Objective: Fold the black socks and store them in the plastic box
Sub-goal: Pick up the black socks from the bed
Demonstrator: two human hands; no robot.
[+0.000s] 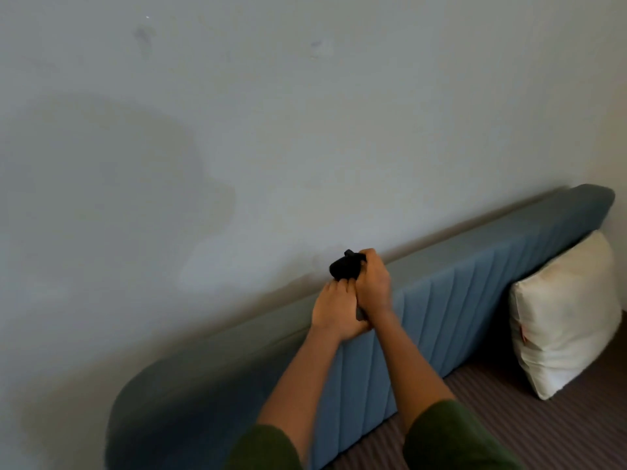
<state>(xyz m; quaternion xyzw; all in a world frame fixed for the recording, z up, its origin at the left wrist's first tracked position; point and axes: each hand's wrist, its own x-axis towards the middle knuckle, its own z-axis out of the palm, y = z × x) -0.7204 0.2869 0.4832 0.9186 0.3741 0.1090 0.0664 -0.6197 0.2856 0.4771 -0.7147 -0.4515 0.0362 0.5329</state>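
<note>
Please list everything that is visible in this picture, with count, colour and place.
black socks: one bundle, black, held before the wall
headboard: one, blue, padded, along the wall
pillow: one, cream, leaning on the headboard, right
bed cover: one, brown striped, lower right
wall: one, pale grey, behind everything
sleeves: two, dark green, bottom edge
left hand: one, gripping the socks from below
right hand: one, gripping the socks higher up

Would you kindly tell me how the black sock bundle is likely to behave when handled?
The sock bundle is probably soft and squashy: it bulges as a lump from the left hand and right hand. It is likely light, since it is held up at arm's length. Released, it might unfurl.
</note>
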